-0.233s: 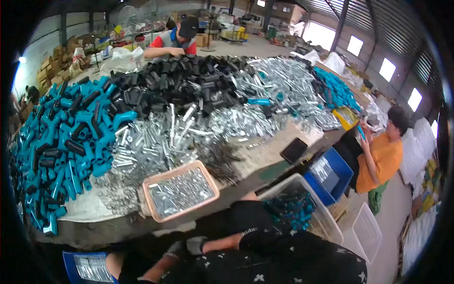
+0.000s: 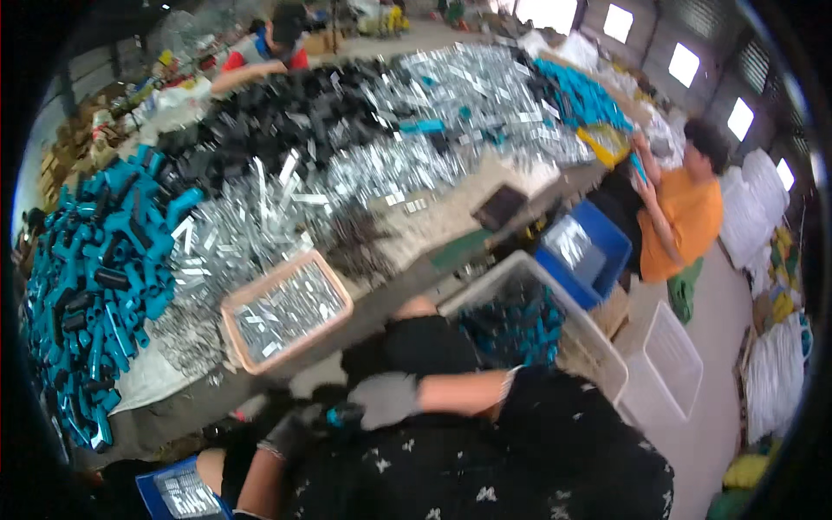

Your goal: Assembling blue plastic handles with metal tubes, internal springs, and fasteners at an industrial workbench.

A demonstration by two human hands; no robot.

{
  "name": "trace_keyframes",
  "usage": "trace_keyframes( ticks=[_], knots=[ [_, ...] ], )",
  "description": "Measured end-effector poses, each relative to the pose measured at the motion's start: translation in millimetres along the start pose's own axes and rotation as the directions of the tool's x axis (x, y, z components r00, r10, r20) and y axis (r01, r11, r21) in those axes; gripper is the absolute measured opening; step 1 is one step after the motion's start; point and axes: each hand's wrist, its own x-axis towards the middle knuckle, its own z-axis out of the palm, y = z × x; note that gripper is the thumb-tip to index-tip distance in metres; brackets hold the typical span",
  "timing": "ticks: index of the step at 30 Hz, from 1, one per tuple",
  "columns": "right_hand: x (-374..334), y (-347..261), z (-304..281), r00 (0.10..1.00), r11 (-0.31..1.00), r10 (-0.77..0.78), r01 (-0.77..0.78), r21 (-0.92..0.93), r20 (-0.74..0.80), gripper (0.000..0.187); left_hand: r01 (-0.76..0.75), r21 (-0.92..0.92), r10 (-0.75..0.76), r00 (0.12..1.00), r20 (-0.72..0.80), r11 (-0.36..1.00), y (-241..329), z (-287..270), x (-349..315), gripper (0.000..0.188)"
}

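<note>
Over my lap, my right hand (image 2: 384,400) in a light grey glove closes on one end of a small teal and black plastic part (image 2: 334,417). My left hand (image 2: 295,433), in a darker grey glove, has its fingers curled at the part's other side. Motion blur and the gloves hide most of the part. Beyond my hands, on the table edge, stands a pink tray (image 2: 230,334) of small shiny metal pieces. Below my left forearm is a blue bin (image 2: 156,494) with silver metal strips.
Heaped on the table are teal plastic parts (image 2: 104,286), black parts (image 2: 269,121) and silver metal pieces (image 2: 468,87). To my right stand a clear tub (image 2: 598,347) with teal parts and a blue bin (image 2: 611,260). One person (image 2: 680,225) sits at right, another (image 2: 260,56) leans across the far side.
The view has swung, so the table now appears further up and left. My right hand has come up over my lap, and the teal part now shows between my gloves.
</note>
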Motion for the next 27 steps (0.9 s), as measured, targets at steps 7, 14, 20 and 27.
trace_keyframes(
  ticks=[7, 14, 20, 27],
  knots=[
    [-152.2, 34.0, 53.2, 0.841, 0.973, 0.055, 0.075, 0.217, -0.538, 0.032, -0.152, -0.159, 0.074, 0.909, -0.41, 0.976, 97.1, -7.0, -8.1, 0.044],
    [-338.1, 41.2, 0.2, 0.142, 0.812, 0.522, -0.383, 0.44, -0.841, 0.047, -0.271, 0.407, 0.432, 0.817, -0.381, 0.872, 206.0, -35.5, -1.8, 0.058],
    [-339.1, 135.9, -68.3, -0.051, 0.389, 0.591, -0.856, 0.34, -0.805, 0.041, -0.093, 0.103, 0.121, 0.943, -0.309, 0.99, 185.4, -18.2, -30.2, 0.048],
    [-235.6, 328.5, -91.3, 0.24, 0.522, 0.605, -0.839, 0.151, -0.759, 0.049, -0.1, 0.157, 0.141, 0.95, -0.278, 0.982, 158.9, -18.2, -27.6, 0.04]
  ],
)
